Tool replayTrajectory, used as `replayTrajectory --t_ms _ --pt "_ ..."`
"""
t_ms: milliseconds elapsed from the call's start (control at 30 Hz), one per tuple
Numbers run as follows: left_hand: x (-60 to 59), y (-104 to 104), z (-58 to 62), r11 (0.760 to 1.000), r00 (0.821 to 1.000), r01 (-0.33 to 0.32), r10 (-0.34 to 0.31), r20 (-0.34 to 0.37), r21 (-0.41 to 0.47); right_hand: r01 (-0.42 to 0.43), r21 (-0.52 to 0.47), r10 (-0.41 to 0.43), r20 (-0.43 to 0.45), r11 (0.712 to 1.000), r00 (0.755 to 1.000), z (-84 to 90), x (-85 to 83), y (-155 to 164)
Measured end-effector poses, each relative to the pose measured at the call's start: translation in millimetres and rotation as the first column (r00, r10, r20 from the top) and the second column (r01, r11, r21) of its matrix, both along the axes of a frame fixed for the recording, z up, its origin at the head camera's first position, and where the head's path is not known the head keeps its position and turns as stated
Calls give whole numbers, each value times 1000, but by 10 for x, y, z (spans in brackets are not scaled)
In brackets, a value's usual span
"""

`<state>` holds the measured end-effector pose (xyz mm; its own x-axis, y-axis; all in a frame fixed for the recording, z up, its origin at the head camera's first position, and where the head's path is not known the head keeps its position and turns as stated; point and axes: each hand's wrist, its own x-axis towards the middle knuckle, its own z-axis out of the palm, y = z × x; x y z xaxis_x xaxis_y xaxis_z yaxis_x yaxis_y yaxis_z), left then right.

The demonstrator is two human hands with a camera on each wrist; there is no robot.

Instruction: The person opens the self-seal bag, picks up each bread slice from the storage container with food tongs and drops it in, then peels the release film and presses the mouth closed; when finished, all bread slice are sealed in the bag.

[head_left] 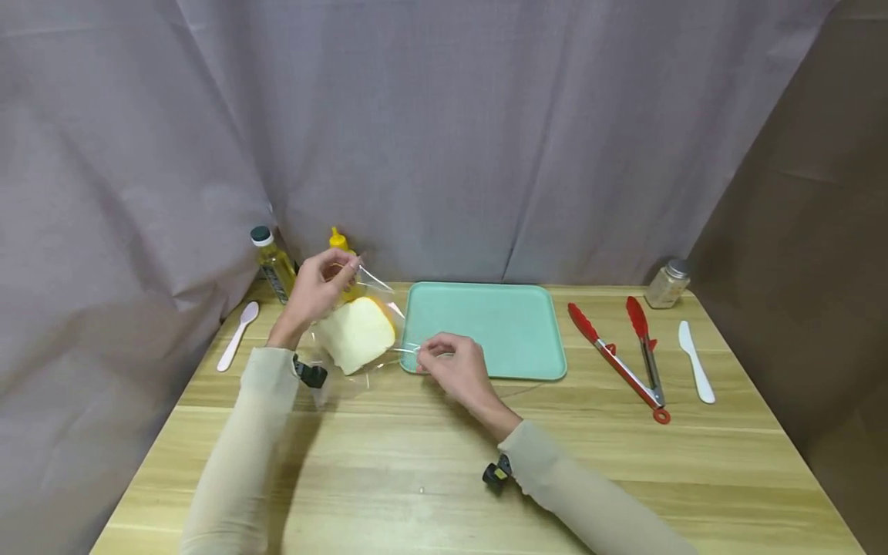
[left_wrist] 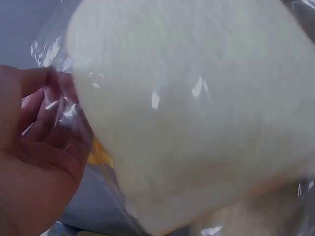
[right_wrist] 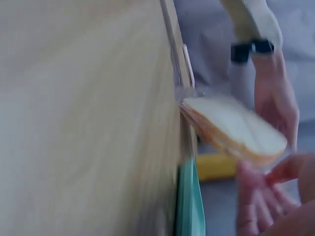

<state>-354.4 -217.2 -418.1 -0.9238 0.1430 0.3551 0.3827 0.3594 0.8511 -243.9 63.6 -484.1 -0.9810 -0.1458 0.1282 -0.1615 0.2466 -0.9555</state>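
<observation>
White sliced bread (head_left: pixel 357 334) with a golden crust sits inside a clear plastic bag (left_wrist: pixel 51 54), held over the left part of the table. My left hand (head_left: pixel 319 291) pinches the bag's upper edge between thumb and fingers, and the film drapes over those fingers in the left wrist view. Lower and to the right, the right hand (head_left: pixel 458 371) pinches another edge of the film, which is pulled taut toward it. In the right wrist view the bread (right_wrist: pixel 241 129) appears tilted, close to the right fingertips.
A green tray (head_left: pixel 486 331) lies just right of the bread. Behind the left hand stand a yellow squeeze bottle (head_left: pixel 338 239) and an oil bottle (head_left: pixel 274 266); a spoon (head_left: pixel 238 336) is at left. Red-tipped tongs (head_left: pixel 624 366), a white knife (head_left: pixel 696 362) and a shaker jar (head_left: pixel 668 285) occupy the right.
</observation>
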Motion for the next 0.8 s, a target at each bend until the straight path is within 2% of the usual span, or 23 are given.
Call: replayTrajectory --t_ms 100,200,367,533,567,667,800 --pt "46 83 49 990 999 37 -33 -29 133 29 -73 -34 -65 997 997 48 -107 175" --pt "105 208 104 968 995 92 -79 -61 235 86 -121 -104 -154 989 983 97 -202 345" --pt "206 523 220 924 981 189 -164 -105 332 179 -190 -229 -284 965 931 276 -299 594" --pt "281 874 295 882 967 254 -229 -110 398 200 -314 -302 -320 928 898 530 -300 862" --pt "289 936 303 878 965 261 -235 -112 401 208 -323 -315 -325 923 891 584 -295 921" --pt "322 1118 329 889 964 263 -229 -132 375 230 -330 -346 -353 915 869 758 -297 1089" --pt "365 1351 369 915 961 250 -194 -198 317 222 -307 -339 -408 925 848 982 -309 1276"
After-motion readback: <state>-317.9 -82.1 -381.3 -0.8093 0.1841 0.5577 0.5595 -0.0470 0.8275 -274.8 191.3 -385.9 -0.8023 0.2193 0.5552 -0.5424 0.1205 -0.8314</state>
